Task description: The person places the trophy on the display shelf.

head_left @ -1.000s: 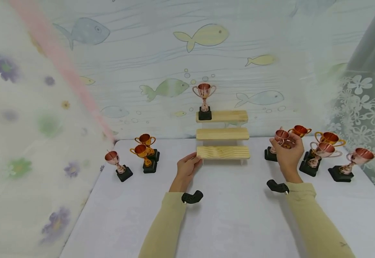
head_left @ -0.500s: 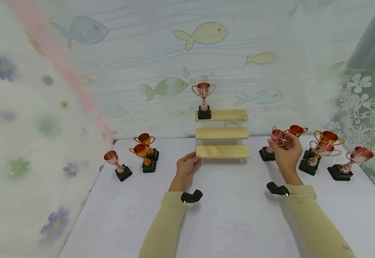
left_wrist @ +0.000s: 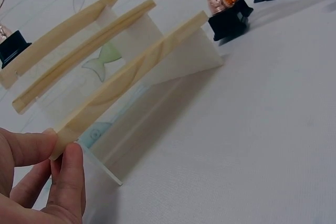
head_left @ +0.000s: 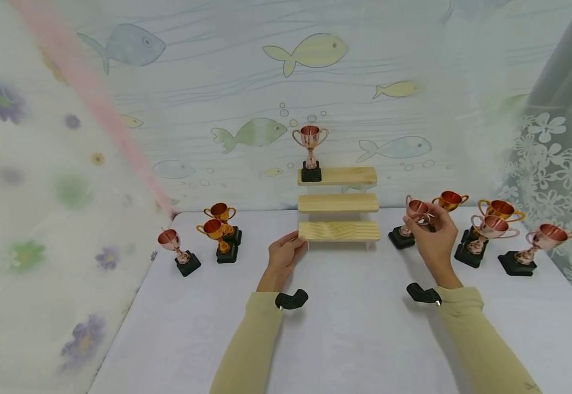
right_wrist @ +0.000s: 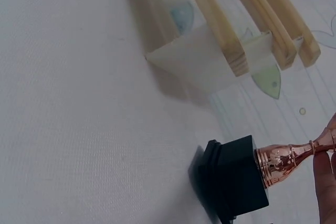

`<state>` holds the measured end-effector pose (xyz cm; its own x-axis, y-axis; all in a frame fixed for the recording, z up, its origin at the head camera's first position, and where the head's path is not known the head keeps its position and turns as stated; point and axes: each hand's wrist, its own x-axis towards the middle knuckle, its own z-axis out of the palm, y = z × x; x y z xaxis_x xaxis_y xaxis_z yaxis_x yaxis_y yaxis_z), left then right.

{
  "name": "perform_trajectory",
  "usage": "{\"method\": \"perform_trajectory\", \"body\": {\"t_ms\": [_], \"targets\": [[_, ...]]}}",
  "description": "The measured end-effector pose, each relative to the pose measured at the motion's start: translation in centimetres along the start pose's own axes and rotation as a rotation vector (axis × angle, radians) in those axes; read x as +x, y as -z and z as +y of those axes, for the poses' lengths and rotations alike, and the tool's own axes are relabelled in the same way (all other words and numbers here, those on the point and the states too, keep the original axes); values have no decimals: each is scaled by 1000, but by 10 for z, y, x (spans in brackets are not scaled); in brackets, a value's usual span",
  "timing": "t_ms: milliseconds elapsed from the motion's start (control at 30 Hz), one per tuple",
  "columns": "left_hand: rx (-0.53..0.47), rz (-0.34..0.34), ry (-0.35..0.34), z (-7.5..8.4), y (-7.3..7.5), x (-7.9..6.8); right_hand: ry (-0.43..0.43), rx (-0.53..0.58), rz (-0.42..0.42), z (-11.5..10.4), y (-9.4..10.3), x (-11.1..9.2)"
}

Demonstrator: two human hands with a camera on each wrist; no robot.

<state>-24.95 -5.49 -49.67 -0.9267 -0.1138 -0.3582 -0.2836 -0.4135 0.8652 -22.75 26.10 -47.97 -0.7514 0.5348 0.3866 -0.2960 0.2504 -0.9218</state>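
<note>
A three-step display stand (head_left: 338, 231) with pale wooden treads and clear side panels stands at the back of the table. My left hand (head_left: 284, 255) pinches the left end of its lowest tread, thumb above and fingers below in the left wrist view. To the right of the stand, my right hand (head_left: 436, 241) holds a rose-gold trophy cup (head_left: 417, 209) by its upper part. The trophy's black base (right_wrist: 233, 177) is close over the table in the right wrist view. Another rose-gold trophy (head_left: 310, 143) stands upright on the left of the top tread.
Two gold trophies (head_left: 223, 246) and a rose-gold trophy (head_left: 169, 239) stand at the left. Several gold and rose-gold trophies (head_left: 494, 225) are grouped at the right, near the right hand. A curtain (head_left: 246, 82) printed with fish hangs behind the table.
My right hand has moved left with the rose-gold trophy, away from the right-hand group and closer to the stand. The left hand stays on the lowest tread.
</note>
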Motion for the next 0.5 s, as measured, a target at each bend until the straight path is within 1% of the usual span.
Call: {"method": "perform_trajectory", "body": {"t_ms": [167,267,400,500], "targets": [[-1,-2,-5,-1,0,1,22,-17,-53,-23,3,-8],[0,-3,-5,-1,0,1,40,-3,-90,-35,5,-13],[-4,-2,0,0,0,0,58,-4,-115,-43,7,-20],[-7,0,0,1,0,0,56,-24,-120,-49,7,-25]]}}
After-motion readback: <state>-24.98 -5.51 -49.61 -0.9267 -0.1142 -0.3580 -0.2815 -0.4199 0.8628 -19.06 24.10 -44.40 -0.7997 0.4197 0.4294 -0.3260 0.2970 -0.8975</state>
